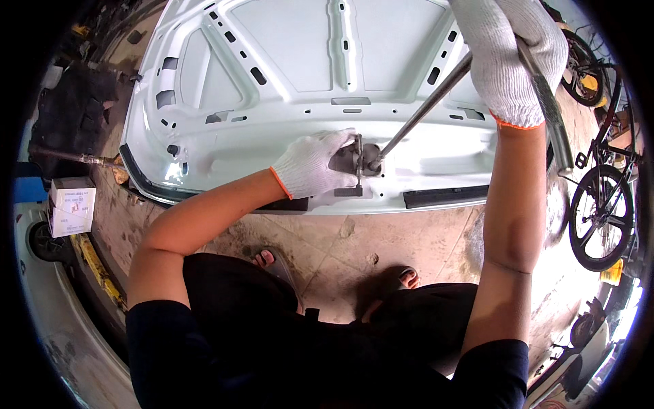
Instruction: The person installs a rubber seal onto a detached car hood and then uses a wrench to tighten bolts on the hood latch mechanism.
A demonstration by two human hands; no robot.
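A pale car hood lies with its ribbed inner face up. My left hand, in a white knit glove with an orange cuff, is closed on a metal latch near the hood's close edge; part of the latch hides behind the fingers. My right hand, gloved alike, is raised at the upper right and wrapped round a long-shafted socket wrench. Its shaft slants down left, its tip meeting the latch. The wrench's handle sticks out below the right hand, along the forearm.
Dark rubber strips line the hood's near edge. A bicycle stands at the right. On the left are a white box and a car body panel. My sandalled feet rest on the stained tile floor.
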